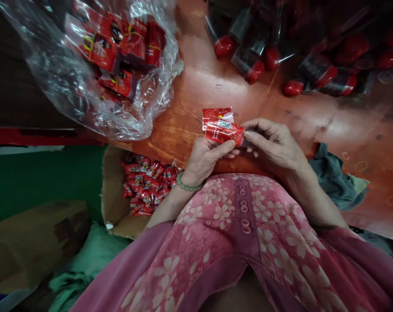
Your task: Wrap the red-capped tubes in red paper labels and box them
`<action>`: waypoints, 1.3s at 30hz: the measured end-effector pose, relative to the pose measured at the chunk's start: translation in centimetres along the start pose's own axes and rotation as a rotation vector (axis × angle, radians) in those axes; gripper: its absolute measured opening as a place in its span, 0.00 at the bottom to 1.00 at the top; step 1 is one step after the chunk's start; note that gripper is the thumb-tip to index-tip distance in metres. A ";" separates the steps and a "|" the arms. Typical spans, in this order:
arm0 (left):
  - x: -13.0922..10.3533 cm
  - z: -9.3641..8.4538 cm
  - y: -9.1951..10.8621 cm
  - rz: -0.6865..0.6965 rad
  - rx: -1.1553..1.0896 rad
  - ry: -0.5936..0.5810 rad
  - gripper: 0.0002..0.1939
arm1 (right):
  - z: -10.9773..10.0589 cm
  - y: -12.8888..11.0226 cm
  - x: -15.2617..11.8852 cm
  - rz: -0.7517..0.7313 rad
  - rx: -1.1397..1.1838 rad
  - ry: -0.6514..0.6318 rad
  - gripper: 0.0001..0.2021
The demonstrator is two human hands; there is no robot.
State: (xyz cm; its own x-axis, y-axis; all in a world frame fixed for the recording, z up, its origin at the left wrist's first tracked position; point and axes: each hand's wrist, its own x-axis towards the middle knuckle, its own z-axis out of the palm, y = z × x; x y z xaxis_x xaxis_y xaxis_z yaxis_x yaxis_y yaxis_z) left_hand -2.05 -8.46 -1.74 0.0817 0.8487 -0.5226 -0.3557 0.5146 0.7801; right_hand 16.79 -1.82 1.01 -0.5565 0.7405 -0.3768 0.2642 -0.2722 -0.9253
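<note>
Both of my hands are close together above the table's near edge. My left hand point(210, 157), with a green bead bracelet at the wrist, pinches a shiny red packet point(227, 133) by its lower edge. The thumb and fingers of my right hand point(270, 141) hold the right end of that packet, where a dark part shows. Behind it, overlapping at the upper left, is another red printed piece point(210, 114); whether the two are joined I cannot tell. The fingertips beneath are partly hidden.
A clear plastic bag point(125, 125) of banded red packets lies at the upper left. Red-capped containers point(255, 71) crowd the upper right. Below the table's left edge, a cardboard box point(114, 190) holds many red packets. A dark cloth point(334, 175) and rubber bands point(361, 166) lie right.
</note>
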 end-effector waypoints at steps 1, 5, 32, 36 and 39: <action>0.1 0.3 -0.2 0.010 0.014 0.034 0.26 | 0.2 0.1 -0.1 -0.021 -0.034 0.010 0.19; 0.5 0.8 -0.4 0.031 0.008 0.089 0.26 | 1.1 0.0 -0.6 -0.204 -0.282 0.165 0.17; 1.3 3.2 -0.2 0.198 -0.160 0.231 0.23 | 4.2 2.5 1.5 -0.216 0.217 0.351 0.20; 1.2 3.0 -0.2 0.225 -0.121 0.278 0.22 | 3.9 2.4 1.8 -0.228 0.247 0.293 0.19; 1.0 2.6 0.0 0.258 -0.134 0.321 0.21 | 3.4 2.4 1.7 -0.255 0.261 0.235 0.20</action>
State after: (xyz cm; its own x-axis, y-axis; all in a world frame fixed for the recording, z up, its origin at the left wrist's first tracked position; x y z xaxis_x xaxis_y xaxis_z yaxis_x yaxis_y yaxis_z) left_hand 0.47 -7.36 -1.37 -0.3124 0.8554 -0.4131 -0.4460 0.2519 0.8589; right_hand 13.83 -3.27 -2.03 -0.3760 0.9157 -0.1419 -0.0838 -0.1861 -0.9790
